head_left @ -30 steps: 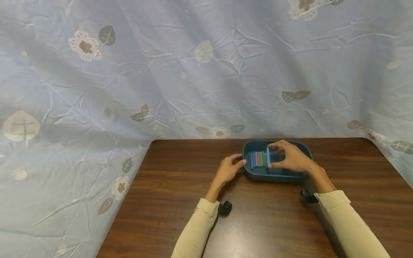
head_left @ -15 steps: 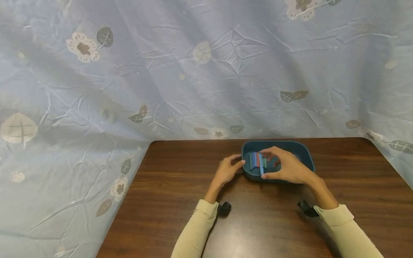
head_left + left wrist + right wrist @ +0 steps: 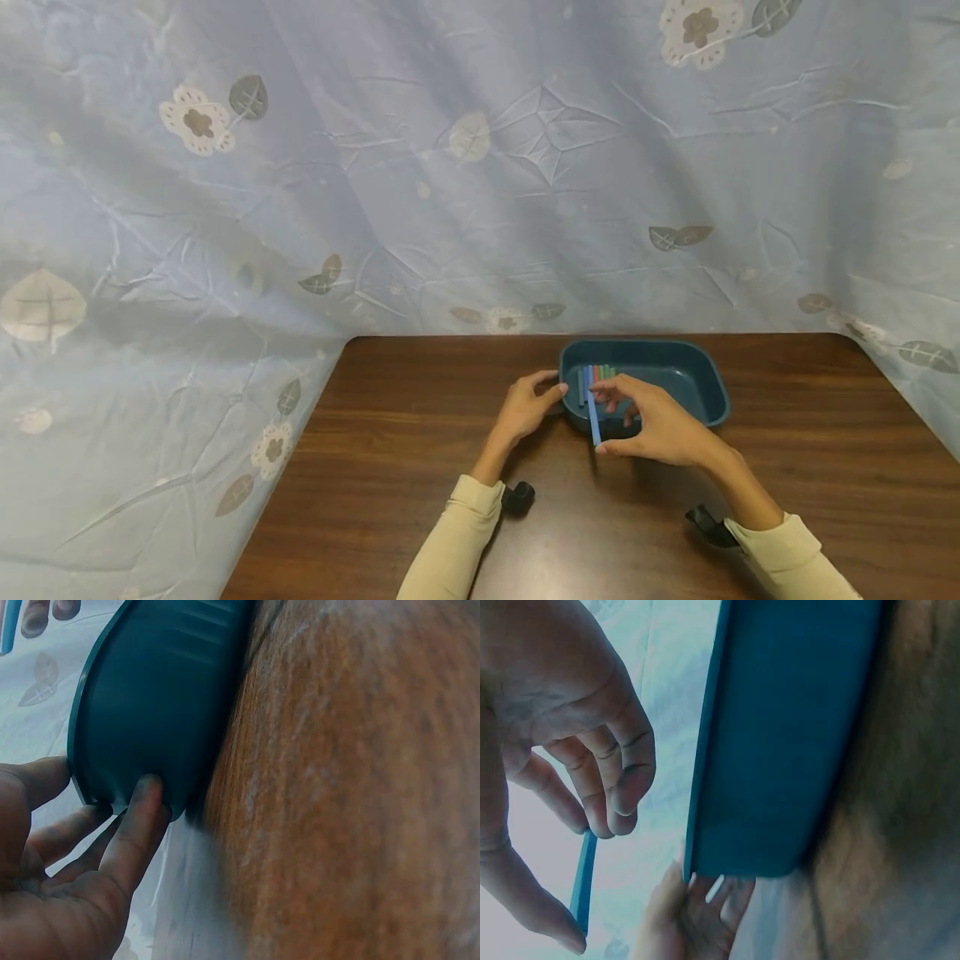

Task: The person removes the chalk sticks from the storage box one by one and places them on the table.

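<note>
Head view: your right grip point(image 3: 660, 423) pinches the blue stick point(image 3: 593, 418) by its two ends, apparently above the near side of the bin point(image 3: 686, 382). Risk: such small contact may let it pivot or spring out under uneven squeeze. Your left grip point(image 3: 525, 407) rests spread against the bin; a bump could shift it along the tabletop point(image 3: 420, 425).

This looks like a little corner set up for filming, but I can't tell if it is in a home or a work room. Big pale blue cloth point(image 3: 480, 192) (with flowers point(image 3: 197, 121) and leaves point(image 3: 249, 97), like a bed sheet) hangs around a shiny brown table point(image 3: 420, 400). Little black cameras point(image 3: 519, 499) sit at both wrists point(image 3: 491, 460).
</note>
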A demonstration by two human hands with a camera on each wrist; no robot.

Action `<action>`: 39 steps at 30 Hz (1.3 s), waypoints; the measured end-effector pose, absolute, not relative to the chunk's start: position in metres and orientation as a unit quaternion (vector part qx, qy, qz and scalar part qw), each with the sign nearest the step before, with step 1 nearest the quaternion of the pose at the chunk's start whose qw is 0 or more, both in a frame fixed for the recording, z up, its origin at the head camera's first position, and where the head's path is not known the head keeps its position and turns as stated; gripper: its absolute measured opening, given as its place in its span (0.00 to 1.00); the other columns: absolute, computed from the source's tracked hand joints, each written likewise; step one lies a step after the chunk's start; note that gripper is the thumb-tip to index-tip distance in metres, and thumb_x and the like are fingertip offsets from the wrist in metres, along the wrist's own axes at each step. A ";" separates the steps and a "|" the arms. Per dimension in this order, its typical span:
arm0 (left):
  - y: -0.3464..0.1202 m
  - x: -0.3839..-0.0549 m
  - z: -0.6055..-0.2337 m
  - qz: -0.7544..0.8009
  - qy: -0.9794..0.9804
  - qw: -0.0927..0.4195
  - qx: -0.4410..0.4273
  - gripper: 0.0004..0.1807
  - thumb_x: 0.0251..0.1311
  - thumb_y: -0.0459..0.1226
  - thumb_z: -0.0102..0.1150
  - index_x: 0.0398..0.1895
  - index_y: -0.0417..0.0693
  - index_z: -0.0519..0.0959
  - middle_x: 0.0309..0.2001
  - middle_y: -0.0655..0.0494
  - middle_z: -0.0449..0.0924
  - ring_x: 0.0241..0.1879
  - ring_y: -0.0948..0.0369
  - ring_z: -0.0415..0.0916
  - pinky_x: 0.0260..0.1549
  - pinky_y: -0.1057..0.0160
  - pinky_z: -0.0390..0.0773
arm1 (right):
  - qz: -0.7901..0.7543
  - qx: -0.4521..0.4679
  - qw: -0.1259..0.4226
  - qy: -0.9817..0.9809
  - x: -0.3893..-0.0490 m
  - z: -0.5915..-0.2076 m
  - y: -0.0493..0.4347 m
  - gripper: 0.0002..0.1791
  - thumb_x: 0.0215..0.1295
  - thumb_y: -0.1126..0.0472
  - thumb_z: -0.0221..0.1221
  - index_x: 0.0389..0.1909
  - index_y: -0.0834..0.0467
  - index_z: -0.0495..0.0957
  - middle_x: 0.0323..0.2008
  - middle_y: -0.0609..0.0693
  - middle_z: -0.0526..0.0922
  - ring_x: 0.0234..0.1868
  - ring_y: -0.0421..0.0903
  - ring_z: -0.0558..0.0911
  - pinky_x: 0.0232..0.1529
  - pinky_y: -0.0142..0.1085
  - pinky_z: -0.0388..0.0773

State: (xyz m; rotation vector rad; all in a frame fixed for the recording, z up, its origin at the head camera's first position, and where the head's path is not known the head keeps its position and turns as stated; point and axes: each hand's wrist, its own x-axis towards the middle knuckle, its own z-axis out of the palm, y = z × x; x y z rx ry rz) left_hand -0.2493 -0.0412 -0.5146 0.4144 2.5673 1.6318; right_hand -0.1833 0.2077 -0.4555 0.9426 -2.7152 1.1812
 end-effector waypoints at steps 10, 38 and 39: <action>-0.043 -0.250 -0.511 0.521 0.842 0.036 0.135 0.26 0.77 0.49 0.63 0.70 0.44 0.81 0.67 0.43 0.84 0.68 0.46 0.81 0.67 0.46 0.80 | 0.403 0.311 -0.007 -0.861 -0.172 -0.467 0.198 0.46 0.55 0.46 0.82 0.71 0.57 0.74 0.50 0.48 0.83 0.43 0.43 0.82 0.40 0.34 0.83; -0.040 -0.248 -0.513 0.537 0.832 0.049 0.127 0.26 0.77 0.50 0.63 0.70 0.45 0.81 0.65 0.44 0.85 0.61 0.48 0.86 0.60 0.50 0.85 | 0.405 0.286 -0.082 -0.865 -0.160 -0.505 0.188 0.44 0.58 0.48 0.81 0.69 0.62 0.73 0.41 0.48 0.85 0.37 0.40 0.83 0.36 0.32 0.81; -0.040 -0.248 -0.513 0.538 0.832 0.049 0.126 0.26 0.77 0.50 0.63 0.70 0.45 0.81 0.65 0.44 0.85 0.62 0.48 0.85 0.60 0.50 0.85 | 0.404 0.284 -0.084 -0.865 -0.161 -0.505 0.189 0.44 0.58 0.48 0.81 0.69 0.62 0.73 0.41 0.48 0.85 0.37 0.40 0.83 0.36 0.31 0.81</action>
